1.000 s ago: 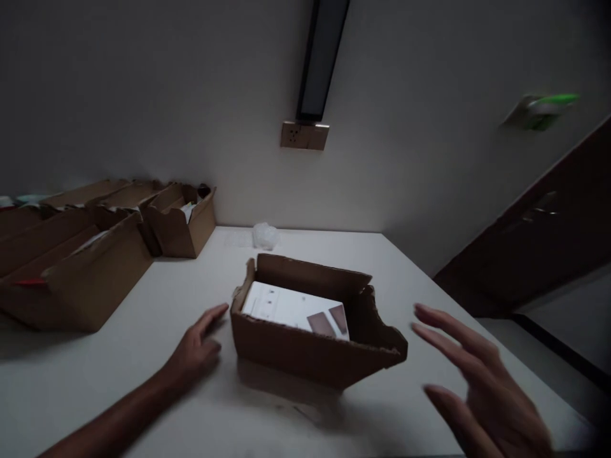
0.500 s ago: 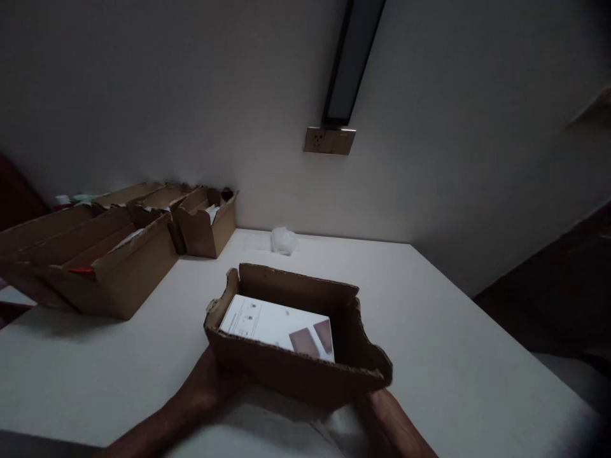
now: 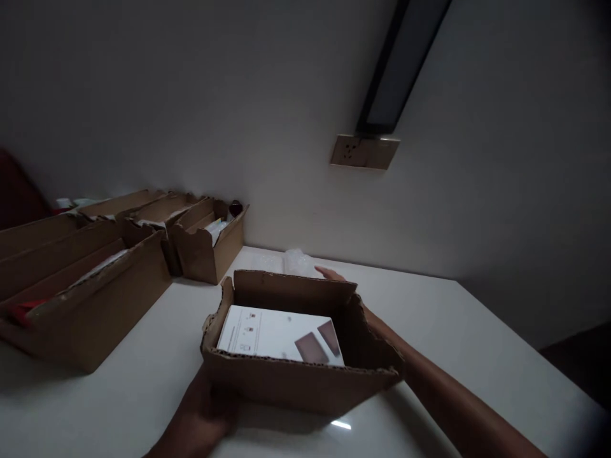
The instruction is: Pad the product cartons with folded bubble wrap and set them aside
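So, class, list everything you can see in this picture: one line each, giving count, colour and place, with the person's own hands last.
Torn cardboard box: one, brown, near middle of table.
White carton: one, white with brown squares, inside that box.
Open cardboard boxes: several, brown, in a row at left.
Crumpled plastic: one, clear-white, behind the torn box.
Table: one, white.
Wall socket: one, beige, on wall.
Dark strip: one, black, above socket.
Left hand: at the box's near left corner.
Right hand: fingertips behind the box's far wall.
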Action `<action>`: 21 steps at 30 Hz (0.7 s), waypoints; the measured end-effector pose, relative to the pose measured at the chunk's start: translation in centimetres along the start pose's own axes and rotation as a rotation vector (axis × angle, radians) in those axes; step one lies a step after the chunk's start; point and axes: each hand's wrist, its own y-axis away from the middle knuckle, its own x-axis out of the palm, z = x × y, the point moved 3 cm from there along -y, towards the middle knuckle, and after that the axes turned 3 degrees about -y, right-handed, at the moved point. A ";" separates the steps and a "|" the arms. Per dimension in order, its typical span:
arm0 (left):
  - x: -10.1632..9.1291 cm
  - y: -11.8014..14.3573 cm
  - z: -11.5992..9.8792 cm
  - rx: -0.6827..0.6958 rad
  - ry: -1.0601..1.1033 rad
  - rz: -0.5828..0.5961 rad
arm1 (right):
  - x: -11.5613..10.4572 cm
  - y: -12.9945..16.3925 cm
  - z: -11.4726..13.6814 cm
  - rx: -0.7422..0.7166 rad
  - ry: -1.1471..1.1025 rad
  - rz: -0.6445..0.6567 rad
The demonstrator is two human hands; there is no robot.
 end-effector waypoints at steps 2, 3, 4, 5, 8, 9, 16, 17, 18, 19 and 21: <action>0.0 0.2 -0.2 -0.028 -0.042 -0.033 | 2.3 -3.9 -0.8 -0.029 0.141 -0.009; 0.0 0.3 -0.3 -0.035 -0.060 -0.042 | 3.3 -5.5 -1.1 -0.030 0.190 -0.011; 0.1 0.3 -0.4 -0.034 -0.075 -0.045 | 4.0 -6.7 -1.4 -0.029 0.232 -0.018; 0.1 0.3 -0.5 -0.028 -0.089 -0.047 | 4.4 -7.6 -1.7 -0.022 0.263 -0.030; 0.2 0.2 -0.5 -0.011 -0.122 -0.051 | 2.8 -8.0 -2.7 0.025 0.292 -0.131; 0.2 0.1 -0.5 -0.012 -0.126 -0.053 | 1.4 -7.2 -3.1 0.040 0.288 -0.180; -1.4 -0.3 -0.6 -0.061 -0.087 0.038 | -9.8 8.5 -2.2 0.118 0.108 -0.160; -1.7 -0.4 -0.6 -0.075 -0.102 0.050 | -10.8 11.2 -1.7 0.159 0.040 -0.111; -1.9 -0.5 -0.8 -0.084 -0.117 0.057 | -11.8 13.6 -1.1 0.211 -0.021 -0.087; -2.2 -0.6 -1.0 -0.088 -0.127 0.057 | -12.7 15.6 -0.6 0.267 -0.066 -0.094; -2.4 -0.6 -1.4 -0.090 -0.150 0.058 | -14.1 18.5 0.3 0.345 -0.132 -0.163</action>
